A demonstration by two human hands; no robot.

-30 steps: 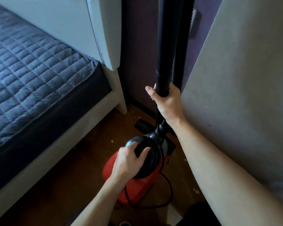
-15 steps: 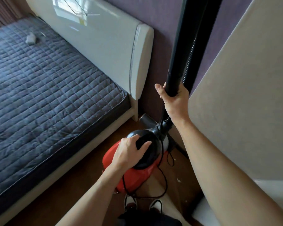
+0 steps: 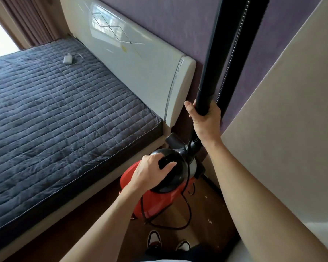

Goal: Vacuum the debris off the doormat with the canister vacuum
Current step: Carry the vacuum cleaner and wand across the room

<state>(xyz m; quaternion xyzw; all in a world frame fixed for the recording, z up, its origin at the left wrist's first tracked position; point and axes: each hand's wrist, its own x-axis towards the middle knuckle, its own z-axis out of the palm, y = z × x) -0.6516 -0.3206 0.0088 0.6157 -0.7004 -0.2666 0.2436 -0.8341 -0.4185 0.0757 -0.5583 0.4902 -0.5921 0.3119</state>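
- While two shoes (image 3: pixel 154 240) show nearest, just this side of the vacuum (image 3: pixel 159 203), a black cord (image 3: pixel 169 226) loops over the wooden floor (image 3: pixel 204 209) beside it.
- The left hand (image 3: pixel 151 173) grips the black handle on top of the red vacuum, fingers curled round it.
- Above the vacuum, the right hand (image 3: pixel 204 120) is clamped round the black tube (image 3: pixel 216 63) rising upright from it; the hands are apart.
- Left of the vacuum lies a bed (image 3: pixel 55 120) with a dark quilted cover.
- Beyond the vacuum, a pale headboard (image 3: pixel 136 69) stands against the purple wall (image 3: pixel 159 19).
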